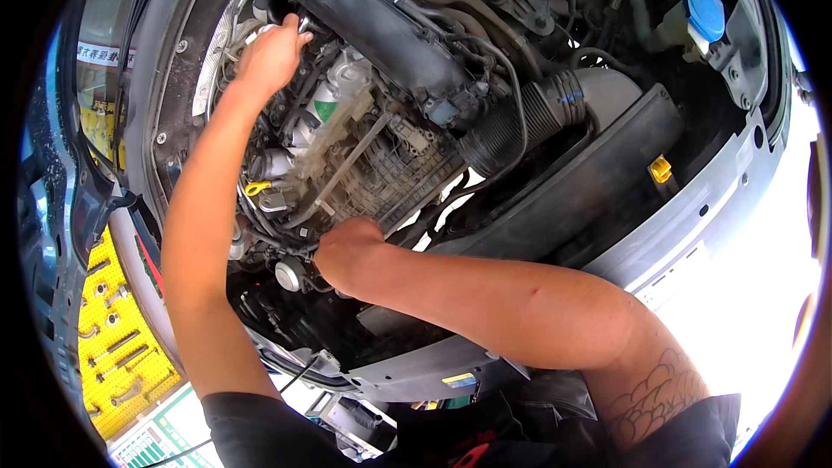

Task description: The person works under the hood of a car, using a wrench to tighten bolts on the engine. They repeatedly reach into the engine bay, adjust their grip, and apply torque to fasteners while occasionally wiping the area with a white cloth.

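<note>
I lean over an open car engine bay with both arms stretched into it. My left hand [270, 54] is at the far left of the engine, by the end of a long black plastic duct [364, 22]. Its fingers are bent and closed, and a small shiny bit shows at their tips; I cannot make out what it is. Lower down, my right hand [348, 253] reaches in beside the ribbed engine block [403, 178], close to a round silver-white part [289, 275]. The fingers of that hand are hidden behind its back and wrist. Between the hands lies a yellow dipstick loop [257, 188].
A corrugated black air hose [511, 126] runs right from the engine. Farther right are a blue reservoir cap [705, 10] and a yellow cap [661, 169]. The metal front frame [693, 234] edges the bay. Tools hang on a yellow pegboard [117, 329] at lower left.
</note>
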### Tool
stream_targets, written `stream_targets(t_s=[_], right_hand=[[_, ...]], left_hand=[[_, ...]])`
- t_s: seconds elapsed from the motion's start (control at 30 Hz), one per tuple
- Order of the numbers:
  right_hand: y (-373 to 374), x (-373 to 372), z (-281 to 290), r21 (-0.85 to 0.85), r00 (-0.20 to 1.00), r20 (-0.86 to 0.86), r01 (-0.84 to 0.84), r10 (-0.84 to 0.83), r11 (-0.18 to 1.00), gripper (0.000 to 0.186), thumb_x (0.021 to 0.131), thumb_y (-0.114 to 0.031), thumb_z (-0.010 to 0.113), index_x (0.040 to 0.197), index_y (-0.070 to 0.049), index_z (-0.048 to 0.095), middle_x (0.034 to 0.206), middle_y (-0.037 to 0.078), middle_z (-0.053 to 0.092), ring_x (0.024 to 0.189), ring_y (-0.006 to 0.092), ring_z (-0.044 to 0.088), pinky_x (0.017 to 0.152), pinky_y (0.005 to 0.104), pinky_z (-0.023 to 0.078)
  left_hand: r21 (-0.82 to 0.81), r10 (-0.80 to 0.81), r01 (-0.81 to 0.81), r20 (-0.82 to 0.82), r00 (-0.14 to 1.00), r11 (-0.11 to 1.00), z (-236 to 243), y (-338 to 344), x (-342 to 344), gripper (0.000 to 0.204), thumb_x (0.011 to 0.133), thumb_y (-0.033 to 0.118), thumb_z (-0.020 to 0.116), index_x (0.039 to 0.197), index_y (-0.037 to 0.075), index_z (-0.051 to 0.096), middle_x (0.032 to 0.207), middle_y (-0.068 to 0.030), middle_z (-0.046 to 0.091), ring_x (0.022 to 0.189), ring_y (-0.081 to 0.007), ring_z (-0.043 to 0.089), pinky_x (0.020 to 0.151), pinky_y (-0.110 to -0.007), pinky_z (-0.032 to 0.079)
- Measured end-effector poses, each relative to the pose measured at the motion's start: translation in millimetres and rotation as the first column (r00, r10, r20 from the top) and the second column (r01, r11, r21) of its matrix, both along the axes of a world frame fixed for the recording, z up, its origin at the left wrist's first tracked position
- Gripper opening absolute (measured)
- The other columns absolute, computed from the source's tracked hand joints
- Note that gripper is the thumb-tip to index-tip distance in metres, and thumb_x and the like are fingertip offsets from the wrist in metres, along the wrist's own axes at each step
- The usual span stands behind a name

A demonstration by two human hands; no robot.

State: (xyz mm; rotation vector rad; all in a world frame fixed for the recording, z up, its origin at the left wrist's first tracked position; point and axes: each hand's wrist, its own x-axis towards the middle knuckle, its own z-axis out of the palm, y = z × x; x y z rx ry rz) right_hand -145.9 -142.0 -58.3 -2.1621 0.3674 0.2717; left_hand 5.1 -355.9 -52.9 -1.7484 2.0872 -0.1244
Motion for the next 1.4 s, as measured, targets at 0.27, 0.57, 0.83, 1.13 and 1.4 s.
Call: stream_targets(t_s=[0.27,0.57,0.83,1.13,1.4], right_hand=[[-3,-1,3,-0.015,0.999,-0.025,-0.047,0.047,0.999,0.024,0.076,-0.016,0.072,0.100,-0.013,0.077,0.102,0.004,0.074,0.094,0.0263,0.071,0.067,0.0450,0.057],[-6,-3,0,0.015,0.999,0.021,-0.027,0.026,1.000,0.018,0.079,-0.013,0.067,0.094,-0.012,0.077,0.102,0.006,0.074,0.096,0.0262,0.071,0.070,0.0399,0.058],[-2,-2,1,0.052,0.998,0.069,0.001,-0.004,0.999,0.015,0.078,-0.012,0.066,0.087,-0.011,0.077,0.094,0.006,0.074,0.092,0.0269,0.071,0.072,0.0396,0.057],[-5,-1,-8,0.059,0.974,0.207,0.078,-0.089,0.995,0.014,0.076,-0.011,0.065,0.084,-0.008,0.076,0.089,0.010,0.074,0.089,0.0300,0.071,0.074,0.0399,0.057],[3,-4,-4,0.035,0.976,0.201,0.079,-0.084,0.996,0.015,0.079,-0.012,0.063,0.085,-0.009,0.075,0.091,0.009,0.074,0.089,0.0285,0.071,0.076,0.0417,0.056]], left_hand=[[0.203,0.576,-0.637,-0.677,0.458,0.744,-23,12,-30,0.048,0.105,0.038,0.042,0.112,-0.007,0.055,0.084,-0.0147,0.065,0.046,-0.0177,0.056,0.049,-0.034,0.048],[-0.307,0.315,-0.402,-0.294,0.902,0.863,-32,16,-26,0.050,0.103,0.047,0.033,0.106,0.005,0.060,0.089,-0.0284,0.068,0.089,-0.0480,0.065,0.081,-0.056,0.049],[-0.504,-0.082,-0.011,-0.162,0.983,0.863,-53,10,22,0.037,0.102,0.044,0.043,0.096,0.010,0.057,0.068,-0.0205,0.066,0.064,-0.0450,0.064,0.058,-0.055,0.050],[-0.260,0.215,-0.271,-0.223,0.951,0.927,-29,9,-21,0.041,0.102,0.037,0.041,0.103,0.001,0.060,0.086,-0.0273,0.068,0.085,-0.0481,0.065,0.075,-0.055,0.051],[-0.162,0.466,-0.516,-0.267,0.844,0.841,-11,7,-56,0.047,0.099,0.031,0.037,0.111,-0.005,0.064,0.108,-0.0292,0.067,0.107,-0.0452,0.063,0.093,-0.049,0.049]])
